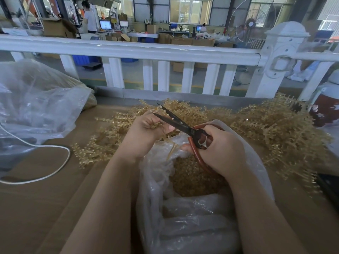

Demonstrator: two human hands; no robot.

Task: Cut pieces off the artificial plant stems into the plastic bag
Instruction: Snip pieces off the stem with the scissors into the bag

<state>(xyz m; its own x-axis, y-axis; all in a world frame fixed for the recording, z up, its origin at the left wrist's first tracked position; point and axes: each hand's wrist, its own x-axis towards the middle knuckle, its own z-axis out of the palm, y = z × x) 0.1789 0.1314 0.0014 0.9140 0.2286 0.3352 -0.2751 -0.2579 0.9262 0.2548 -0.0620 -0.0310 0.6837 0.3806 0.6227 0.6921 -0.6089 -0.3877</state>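
Gripping open scissors (180, 125), right hand (220, 149) faces left hand (145, 132) pinching stem (156, 125) above bag (183, 208).

- The left hand (145, 132) curls over the stem piece (156, 125) it holds, hiding most of it.
- The right hand (218, 149) covers the lower loops of the scissors (180, 125).
- The large plastic sack (34, 105) and a dark object (330, 187) run off the frame's edges.
- The distant workstations (110, 26) are blurred.
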